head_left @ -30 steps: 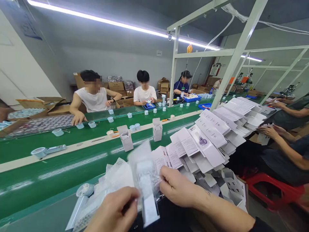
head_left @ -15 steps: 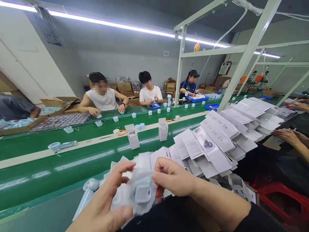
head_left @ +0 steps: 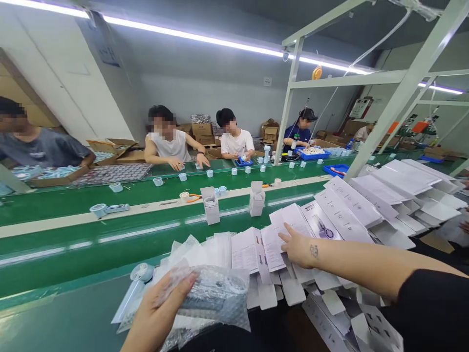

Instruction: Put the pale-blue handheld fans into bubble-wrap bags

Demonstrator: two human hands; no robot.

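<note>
My left hand (head_left: 164, 303) is closed around a bubble-wrap bag (head_left: 220, 296), held low in front of me. A pale blue item shows dimly through its plastic. My right hand (head_left: 297, 247) lies with fingers spread on a row of flattened white boxes (head_left: 252, 250), touching one printed with text. Left of my left hand, a light blue handheld fan (head_left: 142, 273) rests on the bench, partly covered by plastic. Behind the held bag lies a pile of empty bubble bags (head_left: 196, 252).
Two upright open white boxes (head_left: 210, 205) stand on the green conveyor (head_left: 135, 249), each with something wrapped inside. Beyond them are several blue fan parts (head_left: 209, 173) and orange-handled pliers (head_left: 194, 197). Several co-workers sit across the line. A white metal post (head_left: 388, 98) rises at right.
My right hand has left the bag and moved right onto the flattened boxes. My left hand now grips the bag, which has turned lengthwise. The view has shifted left.
</note>
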